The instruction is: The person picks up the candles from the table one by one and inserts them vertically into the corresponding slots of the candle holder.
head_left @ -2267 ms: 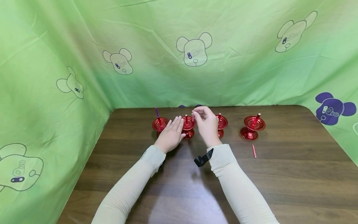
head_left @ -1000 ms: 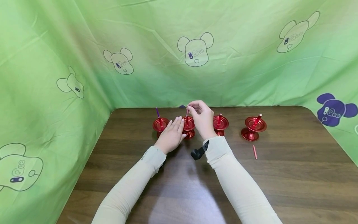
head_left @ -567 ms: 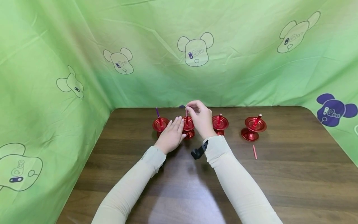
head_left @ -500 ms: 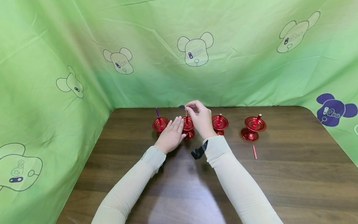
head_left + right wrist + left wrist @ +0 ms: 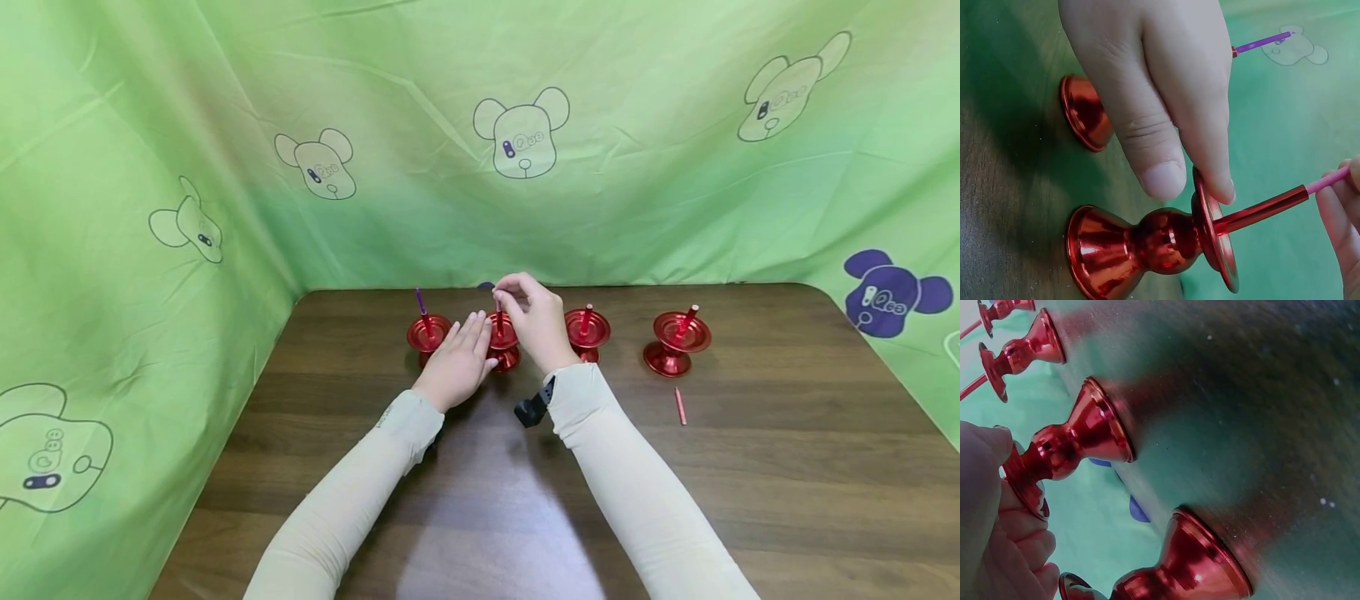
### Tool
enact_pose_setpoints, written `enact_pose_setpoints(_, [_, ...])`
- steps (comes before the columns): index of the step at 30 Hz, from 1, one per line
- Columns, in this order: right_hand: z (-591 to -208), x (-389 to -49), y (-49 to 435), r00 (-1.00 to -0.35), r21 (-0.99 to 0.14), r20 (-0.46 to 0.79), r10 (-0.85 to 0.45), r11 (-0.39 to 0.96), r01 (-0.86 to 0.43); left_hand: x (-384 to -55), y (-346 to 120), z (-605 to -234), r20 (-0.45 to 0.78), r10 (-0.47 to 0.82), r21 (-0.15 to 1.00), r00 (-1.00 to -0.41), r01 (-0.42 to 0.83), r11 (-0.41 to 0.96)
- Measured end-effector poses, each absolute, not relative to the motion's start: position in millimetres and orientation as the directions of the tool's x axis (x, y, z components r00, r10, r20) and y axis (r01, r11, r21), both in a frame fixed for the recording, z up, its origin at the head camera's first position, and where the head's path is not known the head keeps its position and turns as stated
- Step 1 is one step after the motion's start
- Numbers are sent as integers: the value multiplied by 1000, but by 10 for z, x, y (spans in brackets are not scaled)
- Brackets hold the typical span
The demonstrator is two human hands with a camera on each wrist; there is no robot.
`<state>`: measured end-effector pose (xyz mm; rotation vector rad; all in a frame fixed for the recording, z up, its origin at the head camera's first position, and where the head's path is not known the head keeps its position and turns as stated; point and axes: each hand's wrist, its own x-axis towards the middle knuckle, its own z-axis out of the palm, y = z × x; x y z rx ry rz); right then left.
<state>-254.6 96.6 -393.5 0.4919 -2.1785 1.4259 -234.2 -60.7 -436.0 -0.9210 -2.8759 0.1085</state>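
Pink candle [image 5: 1327,181] has moved from right of the tube [image 5: 1262,209] to its mouth, apparently being seated. Right hand [image 5: 538,323] pinches it; left hand [image 5: 457,360] pinches the red holder's dish [image 5: 1227,265].

Left hand [image 5: 457,362] with fingers forward, right hand [image 5: 542,327] beside it in a thumb-and-finger pinch.

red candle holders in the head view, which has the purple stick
The leftmost holder bears the purple stick. The second holder has a pink stick at its tube; the third and fourth show none.
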Motion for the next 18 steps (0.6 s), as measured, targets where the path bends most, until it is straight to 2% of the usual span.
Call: enact_pose_setpoints(18, [-3891, -2546, 996, -816, -735, 577, -35, 415, -537, -2339, -603, -4333, 55, 572, -92, -818, 566, 819])
